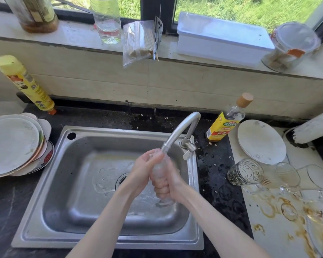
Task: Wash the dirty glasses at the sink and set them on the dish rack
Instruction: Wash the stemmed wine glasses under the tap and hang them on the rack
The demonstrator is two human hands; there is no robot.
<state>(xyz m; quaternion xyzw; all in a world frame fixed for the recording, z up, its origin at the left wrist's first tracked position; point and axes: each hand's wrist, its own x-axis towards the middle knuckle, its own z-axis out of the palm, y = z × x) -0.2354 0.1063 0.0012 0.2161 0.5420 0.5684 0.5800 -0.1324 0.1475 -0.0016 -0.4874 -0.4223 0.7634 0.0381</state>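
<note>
As both hands grip it, the glass [161, 175] stands upright.

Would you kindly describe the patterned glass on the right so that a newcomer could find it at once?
Start at the steel sink and look right, past the black counter, to the stained white board. At its near-left edge stands the patterned glass. Unlike the plain clear glasses beside it, it has embossed, grid-like sides.

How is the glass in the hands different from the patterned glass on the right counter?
The glass in the hands stands roughly upright under the faucet, over the sink; the patterned glass lies tipped on the stained counter. Both hands, left hand and right hand, grip the first; nothing holds the second. Both are clear.
</note>
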